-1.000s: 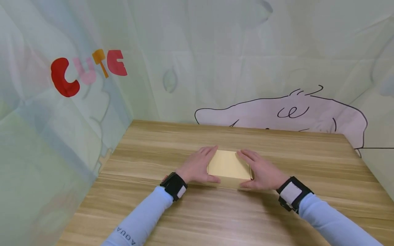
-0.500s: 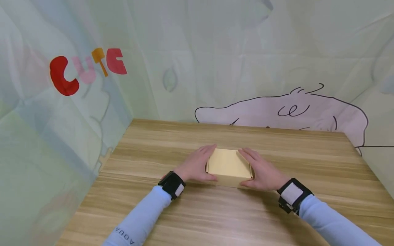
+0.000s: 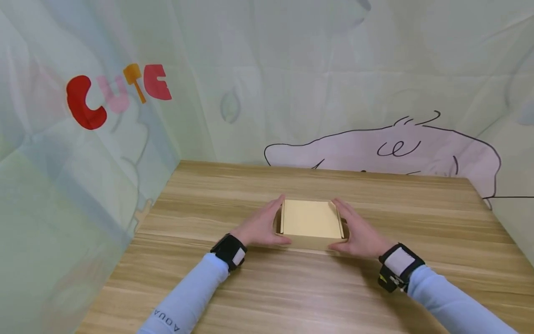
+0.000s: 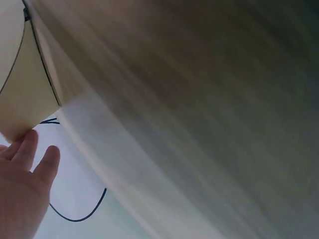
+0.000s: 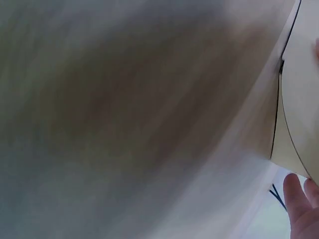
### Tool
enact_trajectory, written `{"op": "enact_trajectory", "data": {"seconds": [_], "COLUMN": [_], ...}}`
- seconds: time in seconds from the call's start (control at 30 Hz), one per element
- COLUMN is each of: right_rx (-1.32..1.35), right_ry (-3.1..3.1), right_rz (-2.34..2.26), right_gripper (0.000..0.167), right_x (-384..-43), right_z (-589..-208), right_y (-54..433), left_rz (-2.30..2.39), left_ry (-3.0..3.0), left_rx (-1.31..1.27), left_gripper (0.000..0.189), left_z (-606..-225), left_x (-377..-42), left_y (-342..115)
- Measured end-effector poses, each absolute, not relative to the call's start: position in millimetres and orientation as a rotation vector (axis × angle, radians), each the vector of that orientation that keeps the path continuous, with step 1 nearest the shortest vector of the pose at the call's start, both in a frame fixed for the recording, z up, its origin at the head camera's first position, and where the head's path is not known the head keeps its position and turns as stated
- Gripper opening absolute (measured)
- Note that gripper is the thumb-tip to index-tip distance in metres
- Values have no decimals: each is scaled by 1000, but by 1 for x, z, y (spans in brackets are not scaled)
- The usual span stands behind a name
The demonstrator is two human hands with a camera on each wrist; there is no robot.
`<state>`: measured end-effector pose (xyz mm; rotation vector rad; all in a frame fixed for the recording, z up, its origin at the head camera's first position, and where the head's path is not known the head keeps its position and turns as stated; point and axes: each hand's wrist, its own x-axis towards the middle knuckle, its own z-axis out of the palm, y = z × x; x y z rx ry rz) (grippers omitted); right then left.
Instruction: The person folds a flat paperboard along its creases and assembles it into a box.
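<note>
A small tan cardboard box (image 3: 312, 219) sits on the wooden table, its lid lying flat on top. My left hand (image 3: 262, 228) holds its left side, thumb at the front face and fingertips by the far left corner. Across from it, my right hand (image 3: 366, 235) grips the right side the same way. Narrow dark gaps show along both side edges of the lid. In the left wrist view the box (image 4: 32, 79) fills the upper left, with fingertips at its far corner. The right wrist view shows part of the box (image 5: 305, 94) and several fingertips. Its contents are hidden.
The wooden table (image 3: 233, 185) runs back to a pale cloth backdrop (image 3: 317, 83) with a cartoon drawing. Another cloth wall (image 3: 50, 195) with the letters CUTE stands along the left edge.
The fingertips of both hands have moved apart, outward toward the box's sides. More of the lid shows, and the gaps along its sides look wider. The box stays on the table.
</note>
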<state>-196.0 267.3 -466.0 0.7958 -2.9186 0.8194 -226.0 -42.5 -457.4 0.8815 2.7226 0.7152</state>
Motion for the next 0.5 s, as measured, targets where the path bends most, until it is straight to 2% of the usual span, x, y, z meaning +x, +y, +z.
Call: {"op": "enact_trajectory", "data": {"seconds": [0.2, 0.5], "right_rx": [711, 620], "right_ry": [-2951, -2907], "right_rz": [965, 1128], "right_gripper": [125, 115], "right_x": [-194, -189], "right_z": [-471, -475], "right_y": [268, 265], "left_rz": [829, 969], "left_ry": [2724, 2770], "left_rx": [828, 804], "left_gripper": [115, 76], "left_z": [-460, -462], "left_x": [-221, -213], "left_y": [-39, -33]}}
